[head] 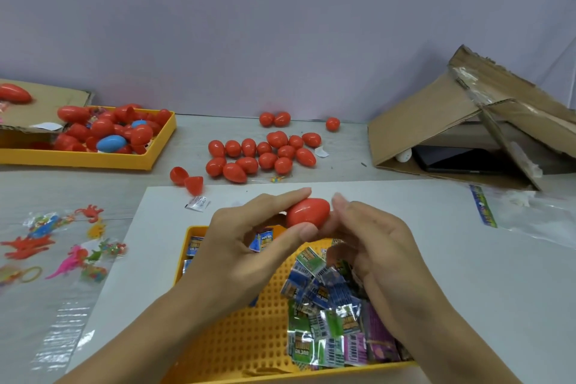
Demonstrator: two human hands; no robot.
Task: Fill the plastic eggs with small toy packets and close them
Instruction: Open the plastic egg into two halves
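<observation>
A torn cardboard box lies tipped open at two o'clock on the worktop, something dark inside. At nine o'clock, bagged rubbery creature toys lie scattered.
</observation>
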